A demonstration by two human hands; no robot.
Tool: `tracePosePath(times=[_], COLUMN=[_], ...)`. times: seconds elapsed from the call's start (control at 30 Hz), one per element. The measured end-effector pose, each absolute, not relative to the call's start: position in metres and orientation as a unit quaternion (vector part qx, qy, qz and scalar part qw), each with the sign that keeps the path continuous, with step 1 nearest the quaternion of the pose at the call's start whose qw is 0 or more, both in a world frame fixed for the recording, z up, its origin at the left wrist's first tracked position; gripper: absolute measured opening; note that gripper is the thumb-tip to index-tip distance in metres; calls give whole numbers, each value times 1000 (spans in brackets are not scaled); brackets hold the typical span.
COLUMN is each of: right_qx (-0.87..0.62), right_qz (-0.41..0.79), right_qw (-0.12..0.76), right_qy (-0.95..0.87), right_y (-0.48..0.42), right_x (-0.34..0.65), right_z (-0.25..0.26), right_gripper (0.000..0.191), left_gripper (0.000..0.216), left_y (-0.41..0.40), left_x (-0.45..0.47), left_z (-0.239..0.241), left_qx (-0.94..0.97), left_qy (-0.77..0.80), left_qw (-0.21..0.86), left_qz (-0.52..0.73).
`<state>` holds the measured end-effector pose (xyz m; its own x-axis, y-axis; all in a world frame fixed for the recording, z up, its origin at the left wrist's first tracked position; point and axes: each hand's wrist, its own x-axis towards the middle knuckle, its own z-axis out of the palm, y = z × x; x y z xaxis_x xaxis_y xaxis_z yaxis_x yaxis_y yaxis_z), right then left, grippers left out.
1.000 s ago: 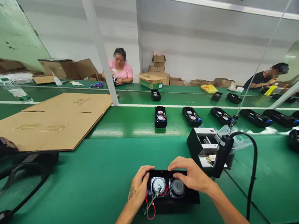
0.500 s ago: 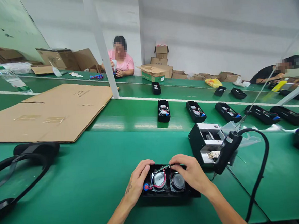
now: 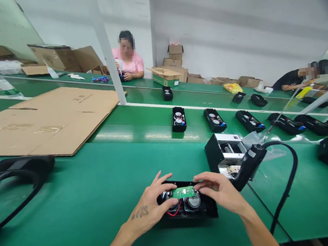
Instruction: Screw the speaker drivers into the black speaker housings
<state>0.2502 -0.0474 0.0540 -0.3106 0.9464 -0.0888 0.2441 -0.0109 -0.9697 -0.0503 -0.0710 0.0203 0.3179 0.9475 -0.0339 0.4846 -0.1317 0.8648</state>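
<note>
A small green circuit board [image 3: 183,192] is held flat above an open black speaker housing [image 3: 210,210]. My left hand [image 3: 150,204] pinches the board's left end between thumb and index finger, its other fingers spread out. At the right end, the thumb and fingertips of my right hand [image 3: 223,192] close on the board's edge. Beneath it, two round silver speaker drivers sit in the housing; the right driver [image 3: 192,203] shows more plainly, while the left one is partly covered by my thumb and the board. Red wire [image 3: 174,212] runs over the left driver.
An electric screwdriver [image 3: 249,165] hangs beside a black-and-silver machine [image 3: 225,152] at right. A cardboard sheet [image 3: 51,119] and a black headband-like object [image 3: 24,174] lie left. Several speaker housings [image 3: 214,120] line the green bench behind. Two co-workers sit beyond.
The circuit board has been turned from edge-on to face up, and it has come nearer to me. My left hand has shifted onto its left end.
</note>
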Motion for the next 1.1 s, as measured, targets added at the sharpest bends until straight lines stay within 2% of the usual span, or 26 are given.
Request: tracePosePath(times=[0.1, 0.17, 0.27, 0.37, 0.53, 0.57, 0.67, 0.73, 0.87, 1.03, 1.1], right_qx=[-536, -555, -547, -509, -481, -483, -490, -483, -428, -377, -369], right_qz=[456, 407, 369, 375, 403, 400, 368, 332, 241, 98, 64], right_qw=[379, 378, 338, 274, 227, 226, 211, 201, 244, 271, 274], right_qy=[-601, -619, -671, -725, -745, -746, -762, -785, -836, -880, -886], right_y=[-45, -48, -55, -62, -63, -64, -69, -76, -88, -98, -101], right_x=[268, 268, 247, 218, 198, 199, 208, 213, 213, 198, 191], right_z=[61, 66, 73, 76, 80, 81, 81, 77, 62, 47, 42], right_gripper=[25, 23, 21, 27, 24, 24, 27, 28, 33, 39, 41], left_gripper=[38, 36, 34, 33, 77, 74, 32, 14, 25, 16, 23], left_y=[-72, -72, -72, -74, -77, -77, -78, -78, -79, -85, -90], left_x=[-54, -54, -51, -48, -57, -59, -64, -62, -54, -67, -74], left_z=[17, 17, 18, 20, 28, 30, 32, 32, 29, 21, 16], left_qx=[679, 675, 683, 693, 753, 767, 779, 748, 721, 750, 769], left_qy=[514, 511, 499, 488, 431, 417, 416, 456, 455, 412, 409], left_qw=[428, 432, 433, 429, 395, 388, 383, 392, 392, 365, 326], left_qz=[303, 310, 312, 312, 302, 294, 272, 282, 346, 366, 367])
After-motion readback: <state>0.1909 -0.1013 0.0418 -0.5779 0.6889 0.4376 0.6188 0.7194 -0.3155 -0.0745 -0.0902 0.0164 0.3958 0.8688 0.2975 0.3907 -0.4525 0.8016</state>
